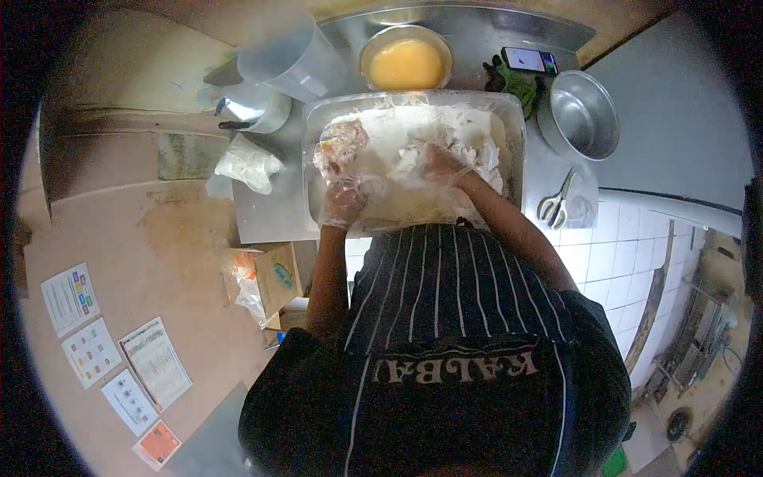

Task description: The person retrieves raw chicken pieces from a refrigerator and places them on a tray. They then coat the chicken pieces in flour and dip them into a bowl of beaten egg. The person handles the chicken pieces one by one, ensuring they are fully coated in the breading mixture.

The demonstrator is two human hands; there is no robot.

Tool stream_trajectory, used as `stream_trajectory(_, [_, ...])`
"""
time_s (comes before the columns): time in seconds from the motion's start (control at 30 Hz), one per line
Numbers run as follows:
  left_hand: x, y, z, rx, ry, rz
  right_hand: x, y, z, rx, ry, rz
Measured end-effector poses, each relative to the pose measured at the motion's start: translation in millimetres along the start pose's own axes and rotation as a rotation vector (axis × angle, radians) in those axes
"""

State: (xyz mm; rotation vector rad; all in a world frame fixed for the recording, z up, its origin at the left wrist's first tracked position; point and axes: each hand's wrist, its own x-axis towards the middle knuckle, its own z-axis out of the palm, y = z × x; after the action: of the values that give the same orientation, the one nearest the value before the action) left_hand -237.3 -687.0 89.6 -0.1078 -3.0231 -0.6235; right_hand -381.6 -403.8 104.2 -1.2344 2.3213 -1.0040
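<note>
A clear plastic tub (514, 179) holding white flour (411, 119) stands before me. Raw, partly floured meat, seemingly chicken pieces (341, 143), lies in its left side. My left hand (346, 203), in a thin clear plastic glove, is at the tub's front left, just below that meat; its fingers are curled and partly hidden. My right hand (442, 164), gloved likewise, reaches into the flour at the right of the middle. It touches flour-coated pieces (477, 152); whether it grips one is hidden by flour and blur.
Behind the tub sits a metal bowl of yellow-orange liquid (406, 64). Clear plastic containers (292, 59) and a white-filled plastic bag (247, 164) stand left. On the right are a round metal pan (578, 116), scissors (557, 203), a phone (529, 61) and green cloth-like material (517, 89).
</note>
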Motion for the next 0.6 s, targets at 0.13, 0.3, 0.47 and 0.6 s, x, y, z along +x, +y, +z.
stream_trajectory(0.13, [23, 24, -13, -0.244, -0.111, -0.126, 11, -21, -21, 0.245, 0.115, 0.046])
stream_trajectory(0.3, [47, 34, -29, -0.303, -0.061, -0.064, 2, -25, -5, -0.073, 0.237, 0.093])
stream_trajectory(0.47, [65, 31, -17, -0.651, -0.071, -0.041, 23, -31, 14, -0.403, -0.104, 0.127])
stream_trajectory(0.6, [73, 39, -17, -0.308, -0.125, 0.042, 15, -31, 8, -0.154, 0.106, 0.203])
